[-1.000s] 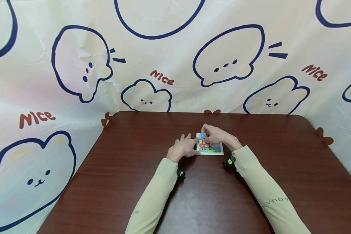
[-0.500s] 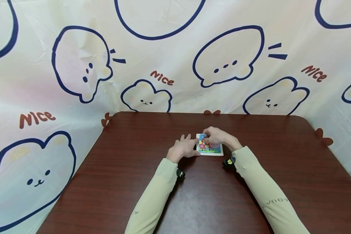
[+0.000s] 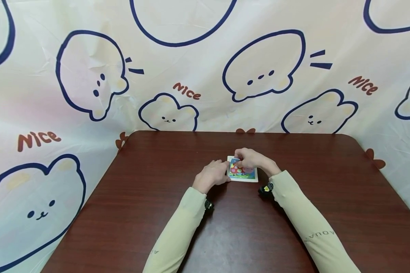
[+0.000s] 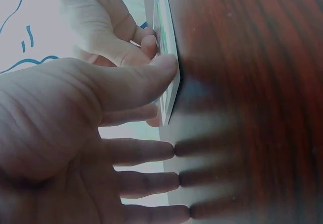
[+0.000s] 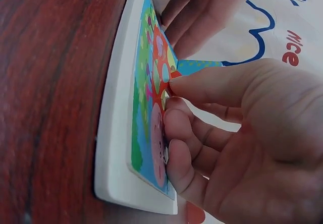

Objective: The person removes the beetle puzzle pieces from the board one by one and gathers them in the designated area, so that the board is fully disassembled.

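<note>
A small white-rimmed puzzle board (image 3: 243,181) with a bright cartoon picture lies flat on the table. My right hand (image 3: 251,158) is over its far part, fingers curled. In the right wrist view, its thumb and fingertips pinch a blue, yellow-dotted puzzle piece (image 5: 199,66), tilted up from the picture. My left hand (image 3: 210,176) is at the board's left side. The left wrist view shows the left thumb (image 4: 164,67) lying against the board's edge, while the other fingers reach straight down, several tips on the tabletop. The right hand hides part of the picture.
The dark brown wooden table (image 3: 150,197) runs back to a pale cloth backdrop (image 3: 212,68) printed with blue-outlined bears and the word Nice. Both forearms wear pale sleeves (image 3: 172,235), with a small black device (image 3: 266,189) at each wrist.
The left hand's spread fingers have drawn in and bent down beside the board. The right hand has dipped slightly towards the board. The whole head view has shifted a little.
</note>
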### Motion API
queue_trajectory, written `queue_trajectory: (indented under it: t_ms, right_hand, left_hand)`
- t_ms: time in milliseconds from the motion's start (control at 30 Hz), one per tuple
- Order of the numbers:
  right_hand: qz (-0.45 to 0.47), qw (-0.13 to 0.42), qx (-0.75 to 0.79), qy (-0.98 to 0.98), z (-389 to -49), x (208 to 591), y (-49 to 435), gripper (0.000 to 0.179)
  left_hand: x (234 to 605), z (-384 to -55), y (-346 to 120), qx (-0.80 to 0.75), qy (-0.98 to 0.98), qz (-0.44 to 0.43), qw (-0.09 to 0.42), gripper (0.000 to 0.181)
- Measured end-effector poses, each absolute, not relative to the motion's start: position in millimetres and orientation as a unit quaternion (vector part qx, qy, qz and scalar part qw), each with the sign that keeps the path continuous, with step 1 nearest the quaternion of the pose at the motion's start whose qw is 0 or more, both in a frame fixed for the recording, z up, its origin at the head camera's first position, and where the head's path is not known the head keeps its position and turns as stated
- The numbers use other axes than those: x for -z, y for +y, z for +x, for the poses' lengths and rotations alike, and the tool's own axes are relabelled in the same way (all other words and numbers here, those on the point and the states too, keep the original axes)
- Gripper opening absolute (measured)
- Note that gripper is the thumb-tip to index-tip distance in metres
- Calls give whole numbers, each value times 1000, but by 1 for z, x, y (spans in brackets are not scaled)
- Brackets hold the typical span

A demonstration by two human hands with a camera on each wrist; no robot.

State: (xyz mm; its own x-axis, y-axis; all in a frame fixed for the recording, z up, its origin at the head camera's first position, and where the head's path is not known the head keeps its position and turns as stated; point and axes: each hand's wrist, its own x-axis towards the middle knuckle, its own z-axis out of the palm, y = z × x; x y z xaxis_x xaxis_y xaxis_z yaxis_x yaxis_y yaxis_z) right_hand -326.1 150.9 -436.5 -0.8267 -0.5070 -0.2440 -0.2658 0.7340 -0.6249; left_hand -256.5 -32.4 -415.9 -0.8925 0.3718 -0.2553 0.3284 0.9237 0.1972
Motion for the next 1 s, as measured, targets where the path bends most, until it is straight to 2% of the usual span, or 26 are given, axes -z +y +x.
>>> queue_trajectory:
  t_ms: [200,500,1000]
  right_hand:
    - [-221,192,289,912,-328,436,150,7]
    - [-214,196,290,912,-327,433,151,12]
    - [-225,195,258,919,-326,434,147,13]
  left_hand:
    - [414,-255,-35,-77,967,213,118,47]
    - [409,-251,-31,-42,970,189,147,58]
    - [412,-247,-27,-22,972,180,147,50]
